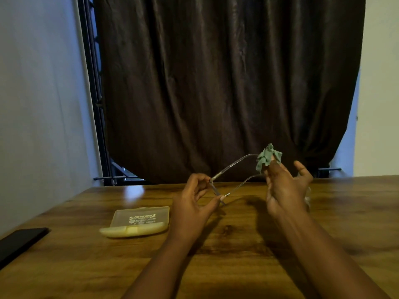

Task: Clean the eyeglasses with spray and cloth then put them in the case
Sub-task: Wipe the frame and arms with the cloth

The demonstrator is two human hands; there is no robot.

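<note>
There were two hands, left (195, 199) and right (285, 188), one pair of glasses (228, 169), one cloth (267, 157), one case (138, 222), one phone (20, 242), one table (226, 266) and one curtain (216, 83).

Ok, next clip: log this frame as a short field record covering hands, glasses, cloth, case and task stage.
left hand: pinches the eyeglasses at the front frame
right hand: fingers hold the green cloth around a temple tip
eyeglasses: held above the table, temples unfolded
case: on the table, left of the hands, appears closed
spray: not visible
phone: left table edge
stage: wiping, not yet cased
</note>
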